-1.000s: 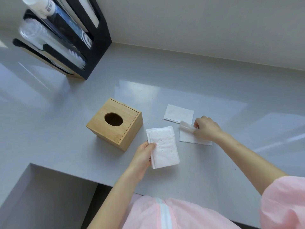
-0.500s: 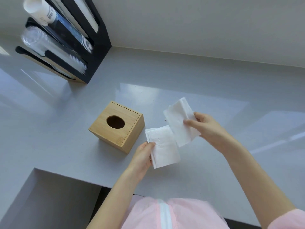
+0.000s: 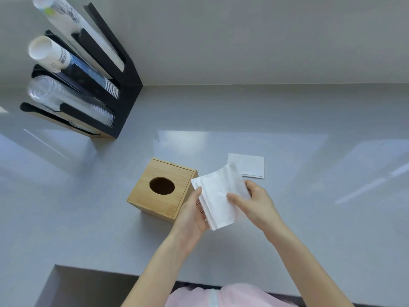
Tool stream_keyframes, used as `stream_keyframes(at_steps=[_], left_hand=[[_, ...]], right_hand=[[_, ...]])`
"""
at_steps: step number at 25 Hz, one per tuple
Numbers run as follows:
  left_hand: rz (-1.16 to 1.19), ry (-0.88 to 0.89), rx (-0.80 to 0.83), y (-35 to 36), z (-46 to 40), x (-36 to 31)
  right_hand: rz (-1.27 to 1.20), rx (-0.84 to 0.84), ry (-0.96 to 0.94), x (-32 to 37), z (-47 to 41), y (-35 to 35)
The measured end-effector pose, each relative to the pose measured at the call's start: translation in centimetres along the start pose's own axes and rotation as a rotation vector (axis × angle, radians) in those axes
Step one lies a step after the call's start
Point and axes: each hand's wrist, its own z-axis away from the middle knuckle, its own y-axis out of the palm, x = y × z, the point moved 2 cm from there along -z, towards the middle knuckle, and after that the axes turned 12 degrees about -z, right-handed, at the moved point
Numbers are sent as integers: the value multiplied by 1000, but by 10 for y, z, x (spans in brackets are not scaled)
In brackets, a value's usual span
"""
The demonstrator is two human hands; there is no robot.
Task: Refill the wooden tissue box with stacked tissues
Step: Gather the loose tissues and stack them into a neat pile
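Observation:
The wooden tissue box (image 3: pixel 162 189) stands on the grey counter, its lid on and a round hole in its top. Just right of it I hold a small stack of white tissues (image 3: pixel 219 199) above the counter. My left hand (image 3: pixel 192 214) grips the stack from below and at its left edge. My right hand (image 3: pixel 254 201) presses the top tissue onto the stack, thumb on top. One more folded white tissue (image 3: pixel 249 165) lies flat on the counter behind my right hand.
A black cup dispenser rack (image 3: pixel 93 80) with sleeves of paper and clear plastic cups stands at the back left against the wall. The counter (image 3: pixel 309 218) has a stepped cut-out edge at the front left.
My right hand lifted a tissue from the counter and brought it left onto the stack in my left hand. The stack has risen off the counter toward the box.

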Motion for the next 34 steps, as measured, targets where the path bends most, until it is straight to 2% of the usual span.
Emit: stream_keyframes(at_steps=[7,11,13,14,16,19,20,22,28,32,34], left_hand=[[-139,26,-46,-3,4,0],[-140,33,-83,-7,0,-3],[-135,36,-64,-7,-2,-6],[-134,40,-54,-7,-3,-8],[-126,52,-43,-8,-5,-14],[-118,52,-44,-10,-6,-17],[-120,53,-43,-9,-6,-17],[-103,47,-48,-7,-5,-16],[-74,45,-62,-2,-3,-13],[-39,47,-74,4,-2,-12],[-21,46,-81,6,-1,-10]], right_hand=[[-5,24,-4,-1,-3,7],[-219,-102,-4,-13,-2,1],[-285,-187,-63,-16,-12,-7],[-203,-242,-127,-16,-22,-15],[178,-296,-249,-7,-56,-33],[847,-107,-228,-2,-107,-49],[961,-58,-200,-2,-119,-50],[1027,-19,-149,-1,-131,-49],[928,-63,-51,-6,-132,-44],[602,-81,13,-9,-118,-44],[347,-121,8,-4,-107,-47]])
